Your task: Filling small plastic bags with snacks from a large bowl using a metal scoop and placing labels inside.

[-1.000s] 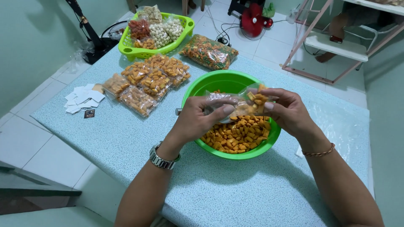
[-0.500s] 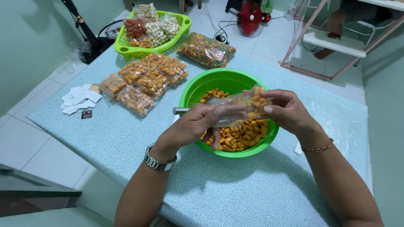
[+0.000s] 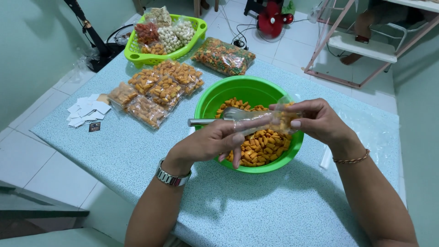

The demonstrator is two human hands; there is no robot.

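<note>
Paper slips (image 3: 88,109) lie at the far left of the counter (image 3: 137,151), and just right of them we see sealed snack packets (image 3: 157,89) in a cluster, with a lime basket (image 3: 137,54) of more packets beyond and a bag of mixed snacks (image 3: 224,56) to its right. Our left hand (image 3: 206,144) sits at the near left rim of the green bowl (image 3: 215,98), fingers closed on one end of a small clear bag (image 3: 265,120) partly filled with orange snacks. That bag's long axis runs left to right above the bowl, level with both hands. A metal scoop (image 3: 215,120) rests under it, its handle poking left over the rim. Our right hand (image 3: 320,121) pinches the bag's other end, fingers together on the plastic. Further right lie clear plastic sheets (image 3: 370,132), near the counter's right edge.
</note>
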